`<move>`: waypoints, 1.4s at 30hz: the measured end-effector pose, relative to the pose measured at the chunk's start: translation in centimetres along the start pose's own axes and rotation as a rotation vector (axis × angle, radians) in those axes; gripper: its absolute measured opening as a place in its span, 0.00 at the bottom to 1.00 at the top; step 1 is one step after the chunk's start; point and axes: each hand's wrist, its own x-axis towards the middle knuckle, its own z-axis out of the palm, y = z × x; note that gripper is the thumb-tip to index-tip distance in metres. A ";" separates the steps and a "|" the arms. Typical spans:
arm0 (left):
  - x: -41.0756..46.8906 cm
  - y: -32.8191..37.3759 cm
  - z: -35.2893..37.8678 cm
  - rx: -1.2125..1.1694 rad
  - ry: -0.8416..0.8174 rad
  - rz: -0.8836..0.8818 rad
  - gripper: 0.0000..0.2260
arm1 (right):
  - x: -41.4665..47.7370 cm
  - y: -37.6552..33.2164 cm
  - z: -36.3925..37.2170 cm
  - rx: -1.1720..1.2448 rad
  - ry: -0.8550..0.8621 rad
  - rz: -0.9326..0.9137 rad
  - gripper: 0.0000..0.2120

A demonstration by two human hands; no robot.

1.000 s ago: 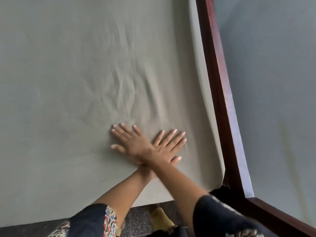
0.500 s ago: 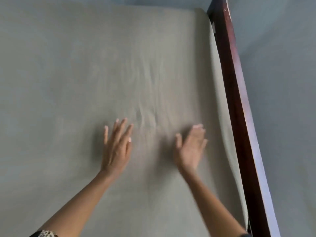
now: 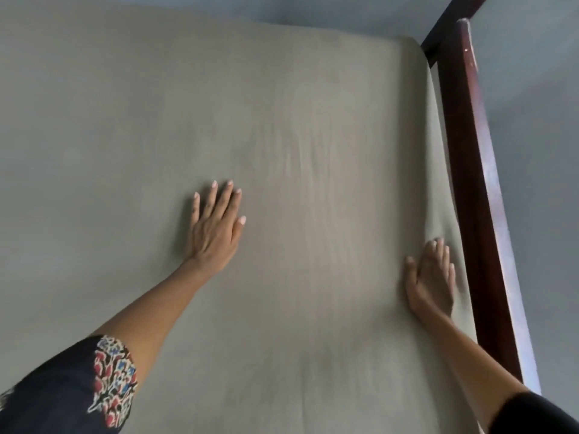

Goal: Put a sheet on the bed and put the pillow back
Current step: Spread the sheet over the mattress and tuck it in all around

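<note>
Sheet (image 3: pixel 282 136), grey-green, spread over the mattress, faint creases between my hands. My left hand (image 3: pixel 216 227) lies flat mid-bed, fingers straight, gripping nothing. My right hand (image 3: pixel 430 283) presses flat at the sheet's edge, just beside the dark wooden rail (image 3: pixel 476 183). Risk: an outward push may bunch cloth against the rail, which crowds any tucking. Grey wall (image 3: pixel 532 120) beyond; no pillow visible.

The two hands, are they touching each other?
Apart. The head view shows the left hand flat on the sheet and the right hand by the bed frame, with a wide stretch of sheet between them.
</note>
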 end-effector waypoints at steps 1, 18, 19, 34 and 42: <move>0.7 -0.3 0.0 0.011 -0.023 -0.011 0.25 | 0.0 -0.5 -0.1 0.000 0.011 0.065 0.36; 5.4 -1.7 0.3 -0.025 0.121 -0.173 0.25 | 14.2 -14.1 0.7 0.057 0.000 -0.280 0.33; 6.0 -1.8 0.6 0.012 0.075 -0.171 0.25 | 14.7 -11.7 -0.1 0.056 0.008 -0.141 0.33; 11.9 1.6 1.9 0.036 -0.035 -0.079 0.29 | 8.4 -44.0 3.1 -0.350 -0.307 -1.445 0.28; 11.6 2.1 1.7 0.037 0.066 -0.103 0.25 | 24.6 -23.9 -0.2 -0.046 -0.014 -0.479 0.33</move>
